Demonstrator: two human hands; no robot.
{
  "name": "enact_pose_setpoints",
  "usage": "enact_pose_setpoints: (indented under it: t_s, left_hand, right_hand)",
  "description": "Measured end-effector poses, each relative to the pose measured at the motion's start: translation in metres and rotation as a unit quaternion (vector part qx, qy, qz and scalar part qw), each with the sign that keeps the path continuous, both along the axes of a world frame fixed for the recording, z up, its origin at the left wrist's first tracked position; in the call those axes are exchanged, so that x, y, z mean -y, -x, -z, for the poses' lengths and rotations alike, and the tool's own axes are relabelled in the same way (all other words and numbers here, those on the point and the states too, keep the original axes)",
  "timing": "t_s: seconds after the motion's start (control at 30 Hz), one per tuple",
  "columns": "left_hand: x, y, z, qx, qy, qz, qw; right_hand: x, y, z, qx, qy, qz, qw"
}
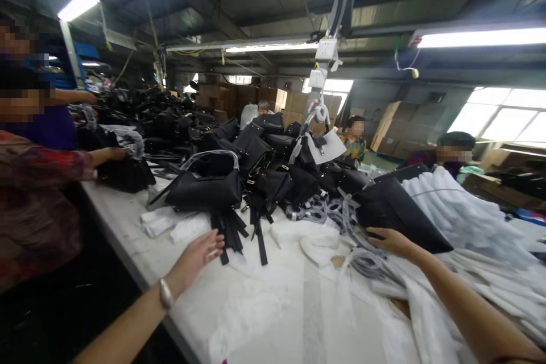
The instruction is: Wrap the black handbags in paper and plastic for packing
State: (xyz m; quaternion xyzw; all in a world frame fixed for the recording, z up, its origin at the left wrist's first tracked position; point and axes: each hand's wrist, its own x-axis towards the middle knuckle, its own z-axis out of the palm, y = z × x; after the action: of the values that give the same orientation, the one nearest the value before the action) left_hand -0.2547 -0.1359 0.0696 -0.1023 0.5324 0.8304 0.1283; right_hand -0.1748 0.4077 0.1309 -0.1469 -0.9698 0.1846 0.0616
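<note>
My left hand (197, 257) hovers open over the white table (128, 227), fingers stretched toward black straps (230, 233) hanging from a black handbag (207, 187). A silver bracelet sits on that wrist. My right hand (390, 240) reaches forward and touches the lower edge of a tilted black handbag (396, 213); its fingers curl against the bag, and whether they grip it I cannot tell. White wrapping sheets (307, 239) lie between my hands.
A long heap of black handbags (264, 153) runs down the table. White dust bags (464, 216) pile up at the right. Co-workers stand at the left (38, 182) and sit across the table (454, 151). Cardboard boxes (396, 125) stack at the back. A socket block (326, 48) hangs overhead.
</note>
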Motion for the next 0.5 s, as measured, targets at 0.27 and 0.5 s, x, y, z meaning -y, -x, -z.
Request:
enact_pose_setpoints:
  t_s: [0.27,0.5]
  left_hand:
    - [0.008,0.159,-0.011,0.142,-0.087,-0.12,0.979]
    - [0.0,0.163,-0.009,0.092,-0.123,-0.166,0.974]
  right_hand:
    - [0.081,-0.054,-0.007,0.01,0.169,-0.139,0.976]
    - [0.147,-0.134,0.014,0.024,0.212,-0.124,0.969]
